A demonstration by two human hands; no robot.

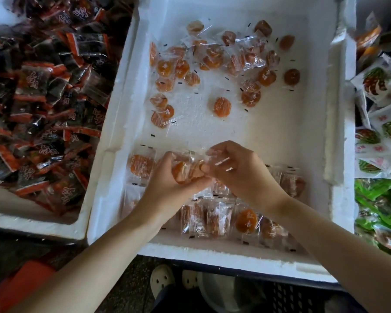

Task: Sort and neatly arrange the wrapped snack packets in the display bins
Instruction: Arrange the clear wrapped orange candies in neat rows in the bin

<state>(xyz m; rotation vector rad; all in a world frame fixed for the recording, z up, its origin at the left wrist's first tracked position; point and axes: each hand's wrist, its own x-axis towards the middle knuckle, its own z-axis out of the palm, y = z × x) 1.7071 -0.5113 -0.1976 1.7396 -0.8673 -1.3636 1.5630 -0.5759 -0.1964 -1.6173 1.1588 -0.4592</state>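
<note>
At the left, a side bin (32,219) is heaped with dark red packets (43,98). In the middle, the white foam bin (115,132) holds orange snack packets (221,107), scattered at the far side and in rows near the front. At the right lie green and white packets (379,86). The left hand (167,179) curls its fingers around a small held stack (185,169) over the near rows, and the right hand (237,170) pinches the same stack.

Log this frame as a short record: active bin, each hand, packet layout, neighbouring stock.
active bin: white foam bin
left hand: grips held packets, orange snacks in clear wrap
right hand: pinches their clear wrap
loose packets: scattered over far half
rowed packets: lined along near edge
left neighbour: dark packets
right neighbour: green and white packets
</note>
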